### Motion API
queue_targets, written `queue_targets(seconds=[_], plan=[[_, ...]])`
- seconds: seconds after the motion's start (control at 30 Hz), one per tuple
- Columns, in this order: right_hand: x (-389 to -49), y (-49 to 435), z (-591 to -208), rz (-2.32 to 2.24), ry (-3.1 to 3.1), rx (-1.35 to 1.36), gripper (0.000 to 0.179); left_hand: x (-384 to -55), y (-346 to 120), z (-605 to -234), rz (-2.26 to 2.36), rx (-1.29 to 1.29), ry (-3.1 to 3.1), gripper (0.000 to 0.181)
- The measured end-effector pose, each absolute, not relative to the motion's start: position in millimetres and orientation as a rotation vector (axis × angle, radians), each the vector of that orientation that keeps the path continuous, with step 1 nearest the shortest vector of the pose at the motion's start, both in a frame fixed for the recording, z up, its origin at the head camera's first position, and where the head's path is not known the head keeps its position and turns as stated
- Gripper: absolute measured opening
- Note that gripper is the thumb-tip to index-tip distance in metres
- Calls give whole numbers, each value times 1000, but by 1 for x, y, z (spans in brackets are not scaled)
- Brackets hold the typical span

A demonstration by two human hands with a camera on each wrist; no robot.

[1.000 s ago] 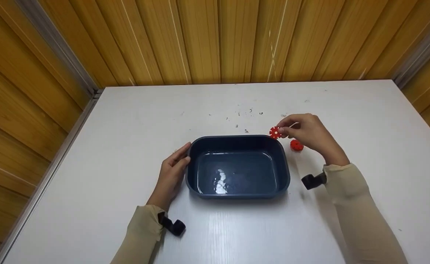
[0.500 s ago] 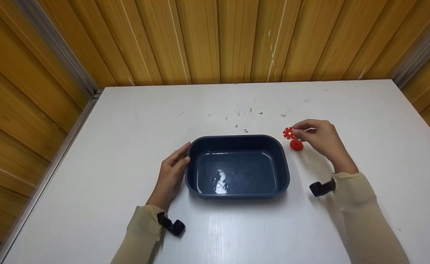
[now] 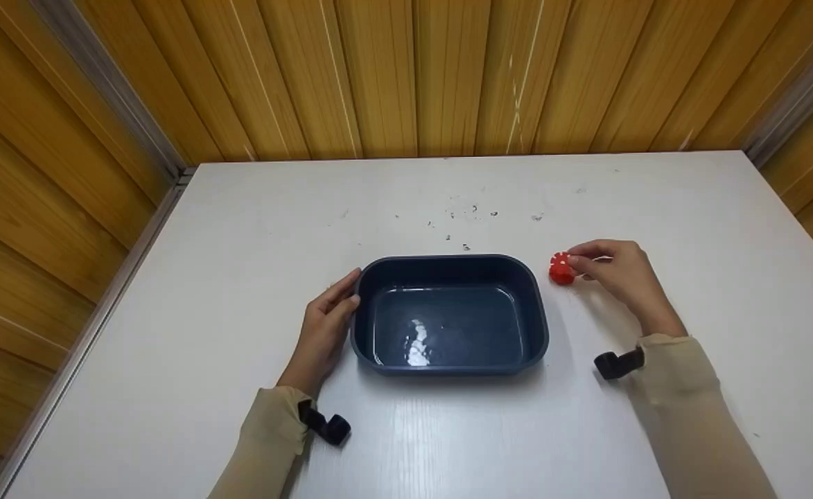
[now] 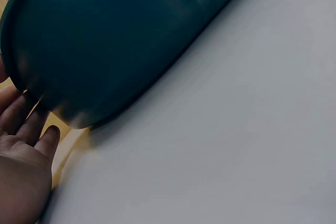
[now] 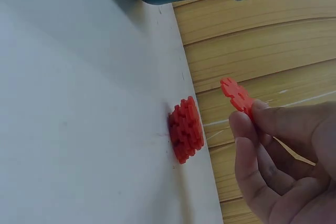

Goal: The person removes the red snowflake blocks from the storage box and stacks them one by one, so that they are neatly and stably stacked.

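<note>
A thin red notched disc is pinched between the thumb and fingertips of my right hand. Close below it, a short stack of several matching red discs stands on the table. The right wrist view shows a gap between the held disc and the stack; in the head view they overlap. My left hand rests against the left end of a dark blue rectangular box, its fingers fairly straight and touching the wall near the rim. In the left wrist view some of those fingertips are hidden.
The white table carries small dark scuff marks behind the box. Wood-grained panels rise at the back and sides. A black wrist camera sits at my right sleeve, another black camera at the left.
My right hand has moved right and toward me, bringing the red disc from the box's back right corner to above the stack. The left hand and box have stayed put.
</note>
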State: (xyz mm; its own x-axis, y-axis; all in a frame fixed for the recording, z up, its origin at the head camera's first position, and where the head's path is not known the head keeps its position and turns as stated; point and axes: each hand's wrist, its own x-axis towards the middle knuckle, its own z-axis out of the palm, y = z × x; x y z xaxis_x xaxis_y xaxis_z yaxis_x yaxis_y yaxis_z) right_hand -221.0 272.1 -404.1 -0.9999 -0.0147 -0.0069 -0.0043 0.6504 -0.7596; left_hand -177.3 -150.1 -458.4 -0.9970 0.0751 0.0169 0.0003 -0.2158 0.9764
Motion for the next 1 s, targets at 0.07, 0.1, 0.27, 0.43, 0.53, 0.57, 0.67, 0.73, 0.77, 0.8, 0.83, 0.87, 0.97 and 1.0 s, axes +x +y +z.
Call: queue_targets(seconds=[0.07, 0.1, 0.27, 0.43, 0.53, 0.57, 0.67, 0.73, 0.77, 0.8, 0.83, 0.87, 0.97, 1.0], plan=[[-221, 274, -406, -1306, 2847, -17, 37, -177, -150, -458, 2414, 89, 1933, 49], [-221, 275, -407, -1302, 2847, -13, 37, -177, -150, -459, 2413, 87, 1934, 49], [-221, 278, -410, -1312, 2815, 39, 38, -178, -149, -459, 2414, 70, 1936, 49], [-222, 279, -411, -1304, 2798, 87, 40, -178, -149, -458, 2420, 61, 1928, 48], [-222, 279, -412, -1258, 2816, 103, 43, -178, -149, -458, 2417, 56, 1934, 48], [-222, 279, -412, -1248, 2819, 109, 43, -178, -149, -458, 2417, 57, 1934, 48], [-222, 279, -413, -1231, 2829, 119, 46, -178, -149, -458, 2419, 63, 1934, 48], [-223, 279, -414, -1241, 2827, 114, 47, -178, -149, -458, 2414, 65, 1936, 48], [-222, 279, -414, -1242, 2830, 110, 47, -178, -149, -459, 2408, 66, 1940, 48], [-222, 279, -414, -1243, 2831, 109, 48, -177, -149, -459, 2405, 64, 1942, 48], [-222, 279, -414, -1244, 2830, 109, 49, -177, -149, -459, 2404, 63, 1940, 48], [-222, 279, -415, -1245, 2831, 108, 49, -178, -149, -460, 2404, 60, 1938, 47], [-222, 279, -415, -1247, 2830, 125, 50, -178, -149, -460, 2407, 65, 1935, 47], [-223, 279, -415, -1248, 2829, 131, 50, -179, -149, -460, 2411, 65, 1931, 47]])
